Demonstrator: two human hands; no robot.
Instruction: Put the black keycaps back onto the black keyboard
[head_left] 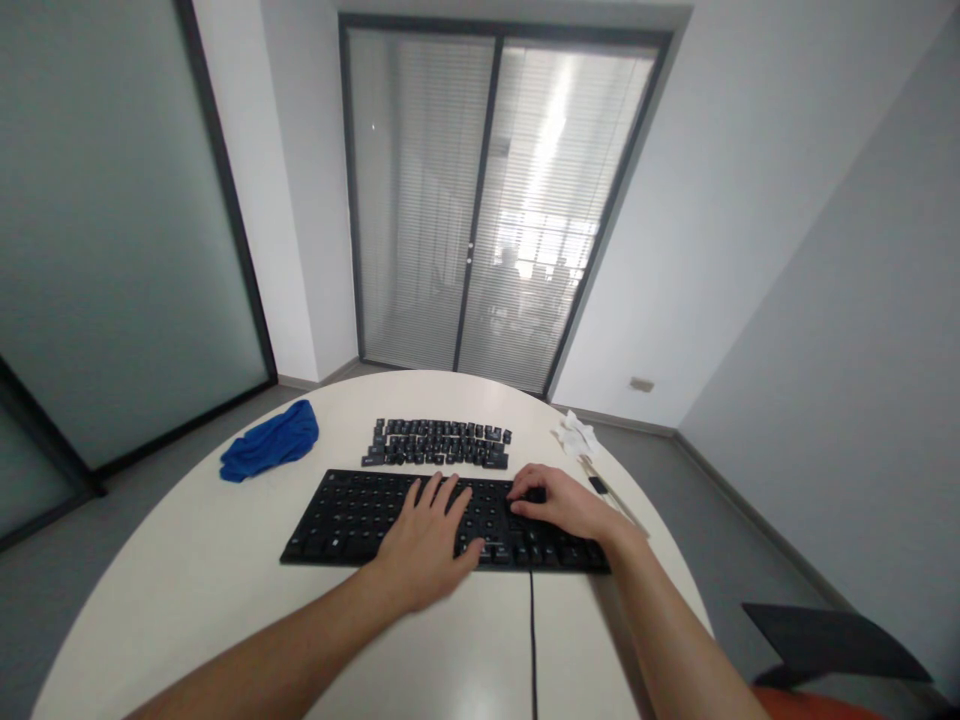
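Observation:
A black keyboard (345, 515) lies across the round table in front of me, and its cable (533, 640) runs down toward the near edge. Spread flat over the middle of the keyboard is my left hand (427, 545), open, with fingers apart. My right hand (559, 500) is bent over the keyboard's right part, thumb and fingers curled close together. Whatever they pinch is hidden or too small to name. Just beyond the keyboard, loose black keycaps (439, 442) are laid out in rows on the tabletop.
A crumpled blue cloth (271, 440) lies at the table's left. On the right are crumpled white tissue (577, 435) and a thin, light-coloured stick-like item (619, 500) with a dark piece beside it. A dark chair part (832, 640) stands off the round white table (187, 590).

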